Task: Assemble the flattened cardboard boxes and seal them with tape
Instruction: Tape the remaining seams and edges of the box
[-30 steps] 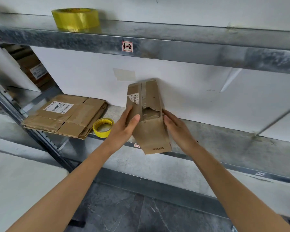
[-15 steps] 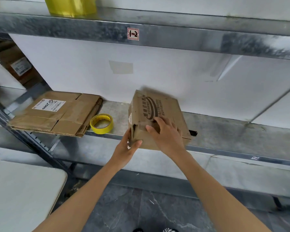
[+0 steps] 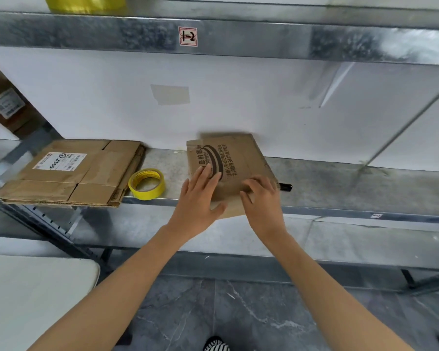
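Note:
A small brown cardboard box (image 3: 235, 160) with printed writing lies on the metal shelf (image 3: 340, 183), its near end over the front edge. My left hand (image 3: 198, 201) rests flat on its top with straight fingers. My right hand (image 3: 262, 201) presses on its near right part, fingers bent over the cardboard. A small roll of yellow tape (image 3: 147, 183) lies just left of the box. A stack of flattened cardboard boxes (image 3: 69, 173) with a white label sits further left on the shelf.
A black marker (image 3: 285, 186) pokes out behind the box's right side. A big yellow tape roll (image 3: 86, 3) stands on the upper shelf. A white table (image 3: 31, 295) is at the lower left. More cardboard (image 3: 8, 105) leans at the far left.
The box was turned from upright to lying flat on the shelf. My left hand moved from its side onto its top; my right hand slid to the near right part.

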